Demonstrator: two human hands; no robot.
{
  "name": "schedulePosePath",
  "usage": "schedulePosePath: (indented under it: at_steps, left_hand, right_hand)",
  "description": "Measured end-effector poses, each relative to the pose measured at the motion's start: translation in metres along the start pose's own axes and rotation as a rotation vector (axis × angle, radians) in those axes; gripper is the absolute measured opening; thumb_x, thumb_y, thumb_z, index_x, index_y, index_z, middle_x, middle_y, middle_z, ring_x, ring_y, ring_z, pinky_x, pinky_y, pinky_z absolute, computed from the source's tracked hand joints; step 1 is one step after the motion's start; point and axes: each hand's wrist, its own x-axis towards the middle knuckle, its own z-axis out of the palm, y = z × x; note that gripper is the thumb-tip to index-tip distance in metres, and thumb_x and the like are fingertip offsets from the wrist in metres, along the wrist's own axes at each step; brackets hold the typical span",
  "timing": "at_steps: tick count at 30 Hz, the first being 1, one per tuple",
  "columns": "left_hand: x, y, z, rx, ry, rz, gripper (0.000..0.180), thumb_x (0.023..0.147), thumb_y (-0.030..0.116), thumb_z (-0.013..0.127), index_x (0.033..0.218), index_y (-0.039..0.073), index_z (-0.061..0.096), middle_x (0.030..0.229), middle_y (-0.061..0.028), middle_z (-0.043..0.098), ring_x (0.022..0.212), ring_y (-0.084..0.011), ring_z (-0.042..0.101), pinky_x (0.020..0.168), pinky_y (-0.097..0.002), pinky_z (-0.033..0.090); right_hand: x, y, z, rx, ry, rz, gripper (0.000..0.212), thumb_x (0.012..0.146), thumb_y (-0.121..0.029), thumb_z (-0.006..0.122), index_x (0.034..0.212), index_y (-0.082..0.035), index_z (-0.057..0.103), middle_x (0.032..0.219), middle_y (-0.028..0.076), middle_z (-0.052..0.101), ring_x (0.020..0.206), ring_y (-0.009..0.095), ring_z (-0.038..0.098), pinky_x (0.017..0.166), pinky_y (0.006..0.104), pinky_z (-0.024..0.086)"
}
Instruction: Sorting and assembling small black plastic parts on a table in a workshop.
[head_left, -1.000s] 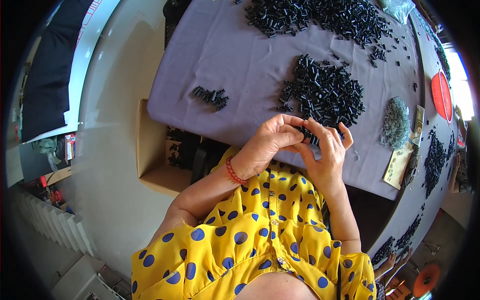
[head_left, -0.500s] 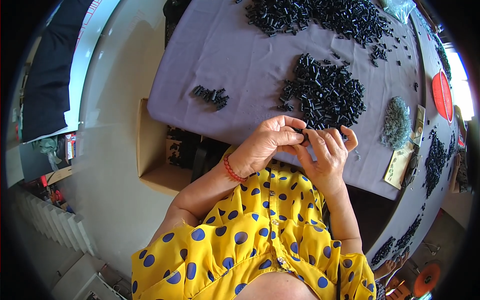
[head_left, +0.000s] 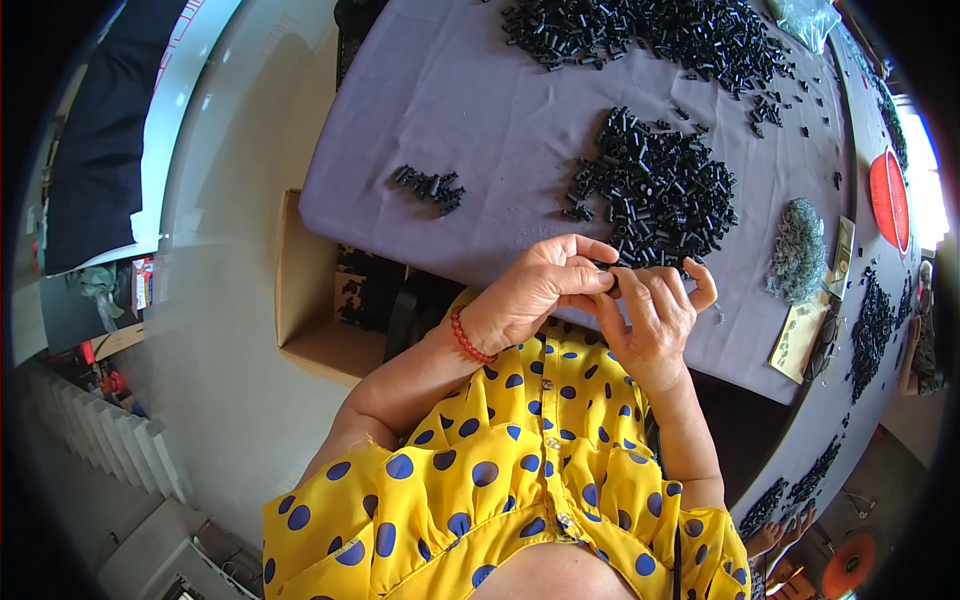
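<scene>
My left hand, with a red bead bracelet at its wrist, pinches between thumb and forefinger. Facing it, my right hand has its fingers curled in, little finger raised. Between the fingertips of both hands is a small black piece, mostly covered, so its exact shape is hidden. Just beyond the hands lies a heap of small black tubes on the lavender tablecloth. A little group of black pieces lies apart to the left.
A larger heap of black tubes spreads along the far side. To the right are a grey-green tangle of fine strands, a yellowish card, glasses and a red basket. An open cardboard box stands beside the table's left edge.
The whole view has shifted slightly, with the table appearing a little farther right. Both hands keep nearly the same pose, fingertips together around the small black piece.
</scene>
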Motion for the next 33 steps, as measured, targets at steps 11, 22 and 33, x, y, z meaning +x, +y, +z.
schedulePosePath:
  at_steps: [11, 22, 33]
  left_hand:
    - [-0.013, 0.009, -0.012, 0.187, 0.231, 0.346, 0.044, 0.092, 0.003, 0.075, 0.131, 0.003, 0.055, 0.103, -0.0002, 0.062, 0.091, -0.0085, 0.063, 0.089, -0.0234, 0.054]
    - [-0.046, 0.062, -0.09, 1.129, 0.998, 0.87, 0.04, 0.086, -0.002, 0.074, 0.122, 0.0, 0.056, 0.091, -0.0098, 0.068, 0.074, -0.0177, 0.065, 0.071, -0.0301, 0.056]
    - [-0.051, 0.053, -0.104, 1.052, 0.968, 0.866, 0.041, 0.09, -0.004, 0.07, 0.128, 0.001, 0.055, 0.104, -0.0095, 0.069, 0.079, -0.0143, 0.063, 0.073, -0.0284, 0.055]
  right_hand:
    - [-0.003, 0.01, -0.003, 0.026, -0.103, 0.157, 0.042, 0.085, -0.013, 0.077, 0.126, -0.007, 0.067, 0.101, 0.002, 0.071, 0.096, 0.019, 0.065, 0.109, 0.0436, 0.033]
    - [-0.003, 0.014, 0.007, 0.029, -0.037, 0.15, 0.024, 0.09, 0.0, 0.07, 0.112, -0.009, 0.073, 0.089, -0.002, 0.072, 0.085, 0.015, 0.066, 0.106, 0.0388, 0.037]
    - [-0.004, 0.016, 0.003, 0.012, -0.008, 0.152, 0.024, 0.091, 0.002, 0.068, 0.112, -0.008, 0.074, 0.088, -0.001, 0.072, 0.084, 0.014, 0.066, 0.107, 0.0386, 0.036]
